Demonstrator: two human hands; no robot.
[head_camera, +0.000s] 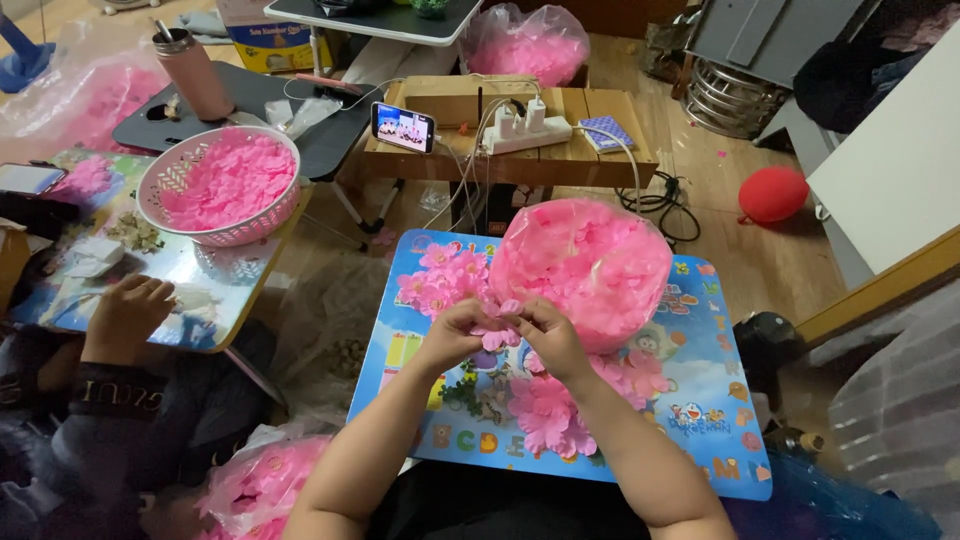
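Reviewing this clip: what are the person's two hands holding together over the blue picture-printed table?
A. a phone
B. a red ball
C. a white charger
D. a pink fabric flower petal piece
D: the left hand and right hand meet on a small pink flower piece, in front of the clear bag of pink petals on the blue table.

pink flower (497, 335): mostly covered by hands | co-worker (90, 400): cut off at left edge

Both hands, left hand (458, 333) and right hand (548, 338), pinch 1 pink fabric flower (497, 334); the clear bag of pink petals (580, 265) sits at 1 o'clock, just beside them.
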